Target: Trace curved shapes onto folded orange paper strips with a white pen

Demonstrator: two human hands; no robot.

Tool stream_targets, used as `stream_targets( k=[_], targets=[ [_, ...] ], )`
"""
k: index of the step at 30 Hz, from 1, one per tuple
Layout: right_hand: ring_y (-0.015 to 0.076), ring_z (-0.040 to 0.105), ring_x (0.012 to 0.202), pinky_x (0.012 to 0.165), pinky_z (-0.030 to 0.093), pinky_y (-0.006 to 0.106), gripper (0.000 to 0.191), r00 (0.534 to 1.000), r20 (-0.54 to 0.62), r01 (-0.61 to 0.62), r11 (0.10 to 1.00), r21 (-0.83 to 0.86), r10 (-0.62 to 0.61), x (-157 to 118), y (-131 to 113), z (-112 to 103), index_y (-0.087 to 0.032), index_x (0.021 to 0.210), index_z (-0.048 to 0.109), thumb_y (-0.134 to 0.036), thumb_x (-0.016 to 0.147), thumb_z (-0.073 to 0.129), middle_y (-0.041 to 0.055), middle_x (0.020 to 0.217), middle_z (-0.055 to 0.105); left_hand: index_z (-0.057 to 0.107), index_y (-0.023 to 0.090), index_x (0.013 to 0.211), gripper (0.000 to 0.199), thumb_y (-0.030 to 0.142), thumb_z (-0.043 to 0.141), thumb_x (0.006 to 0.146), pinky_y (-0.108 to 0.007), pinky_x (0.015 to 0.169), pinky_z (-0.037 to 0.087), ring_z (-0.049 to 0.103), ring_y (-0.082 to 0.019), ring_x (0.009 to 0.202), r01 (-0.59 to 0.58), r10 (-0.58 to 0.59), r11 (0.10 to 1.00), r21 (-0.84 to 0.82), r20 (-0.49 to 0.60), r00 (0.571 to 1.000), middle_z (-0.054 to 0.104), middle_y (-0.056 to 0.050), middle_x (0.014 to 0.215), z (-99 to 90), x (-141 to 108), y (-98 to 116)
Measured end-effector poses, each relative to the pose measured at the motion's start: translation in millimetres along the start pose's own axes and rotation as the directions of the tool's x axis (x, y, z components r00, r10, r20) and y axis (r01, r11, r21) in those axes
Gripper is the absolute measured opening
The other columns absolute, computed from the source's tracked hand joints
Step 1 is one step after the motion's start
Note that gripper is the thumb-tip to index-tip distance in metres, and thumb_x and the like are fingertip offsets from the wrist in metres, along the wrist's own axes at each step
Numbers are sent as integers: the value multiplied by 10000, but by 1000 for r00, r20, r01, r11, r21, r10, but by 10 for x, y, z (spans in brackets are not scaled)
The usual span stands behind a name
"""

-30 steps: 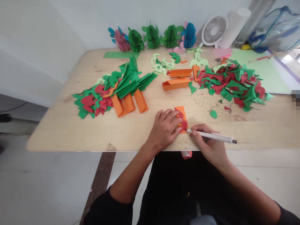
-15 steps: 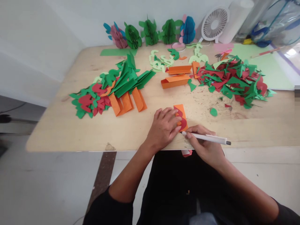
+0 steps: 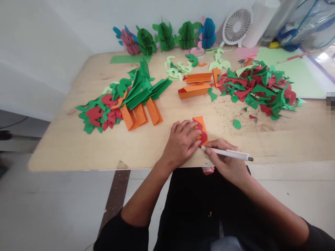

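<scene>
Near the table's front edge lies an orange paper piece (image 3: 205, 124) with a red curved cutout (image 3: 203, 137) on top of it. My left hand (image 3: 181, 142) rests flat from the left, its fingers spread and their tips on the cutout and the orange paper. From the right, my right hand (image 3: 227, 159) grips a white pen (image 3: 230, 153), its tip at the lower edge of the orange paper. Folded orange strips (image 3: 195, 90) lie further back, beyond the hands.
Green folded papers (image 3: 142, 92) and red and green cutouts (image 3: 95, 113) lie at left; a heap of scraps (image 3: 261, 87) at right. Along the wall stand paper honeycomb figures (image 3: 187, 36) and a white fan (image 3: 237, 27). Scissors lie partly hidden behind the scraps.
The whole view has shifted slightly. The pen has tipped a little in my right hand, its tip staying near the paper's lower edge. My left hand keeps its place on the paper.
</scene>
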State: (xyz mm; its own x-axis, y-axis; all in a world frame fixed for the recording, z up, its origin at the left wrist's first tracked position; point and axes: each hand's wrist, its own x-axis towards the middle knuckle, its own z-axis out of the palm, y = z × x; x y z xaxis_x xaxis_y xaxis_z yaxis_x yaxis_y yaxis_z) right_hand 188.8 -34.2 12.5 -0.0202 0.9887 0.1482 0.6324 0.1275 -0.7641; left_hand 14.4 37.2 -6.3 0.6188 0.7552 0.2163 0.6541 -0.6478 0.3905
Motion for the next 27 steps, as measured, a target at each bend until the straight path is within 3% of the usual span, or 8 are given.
stream_targets(
  k=[15,27],
  targets=[
    [176,665,756,697,497,309,134,999,-22,-49,998,43,50,-22,3,4,-228,839,668,-298,897,569,34,807,732,646,229,1127,228,307,522,952,-512,1143,277,435,-282,1333,-11,11,1000,8,-9,1000,578,-67,1378,-2,-3,-5],
    [190,678,779,723,515,330,154,1000,-12,6,1000,-6,-6,-14,6,15,-241,845,673,-309,906,549,39,822,741,649,243,1121,226,319,517,954,-508,1146,280,441,-276,1336,5,-5,1000,2,7,1000,585,-58,1374,-8,7,-3]
  ],
)
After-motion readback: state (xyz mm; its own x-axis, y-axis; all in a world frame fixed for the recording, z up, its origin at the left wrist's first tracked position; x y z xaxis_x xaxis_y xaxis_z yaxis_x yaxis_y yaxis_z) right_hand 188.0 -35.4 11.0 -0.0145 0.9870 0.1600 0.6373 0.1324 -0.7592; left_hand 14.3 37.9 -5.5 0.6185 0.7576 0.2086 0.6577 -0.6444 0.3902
